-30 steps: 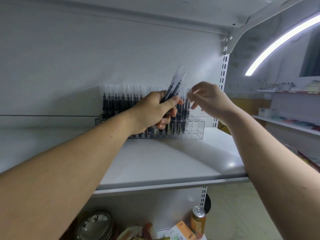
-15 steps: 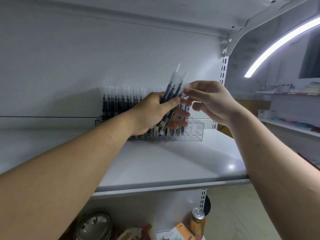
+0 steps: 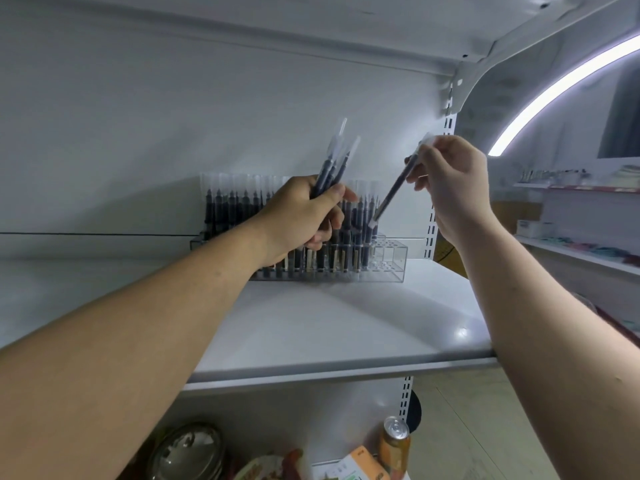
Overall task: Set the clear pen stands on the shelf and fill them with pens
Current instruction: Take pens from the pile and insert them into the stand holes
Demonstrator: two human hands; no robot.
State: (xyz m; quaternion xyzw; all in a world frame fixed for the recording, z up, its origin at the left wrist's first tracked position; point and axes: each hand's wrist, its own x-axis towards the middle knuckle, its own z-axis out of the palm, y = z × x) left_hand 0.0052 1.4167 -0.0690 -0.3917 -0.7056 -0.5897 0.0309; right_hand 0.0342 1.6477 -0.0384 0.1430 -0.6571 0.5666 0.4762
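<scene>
The clear pen stand [image 3: 388,263] on the shelf [image 3: 346,327] is judged mostly filled, its 3 o'clock end empty; spare pens [image 3: 331,168] are gripped by the left hand [image 3: 304,216], one pen [image 3: 393,194] pinched by the right hand [image 3: 450,183].

Two hands at one white shelf [image 3: 329,327]: the left hand [image 3: 304,216] grips one bundle of pens [image 3: 334,164], at least three; the right hand [image 3: 450,181] pinches one pen [image 3: 391,195]. One clear pen stand [image 3: 388,261] holds rows of pens [image 3: 235,209], too many to count. One drink can [image 3: 394,445] stands below.

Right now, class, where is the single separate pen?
Head view, right of centre: the right hand pinches the single pen, tilted, above the clear stand's right end.
</scene>
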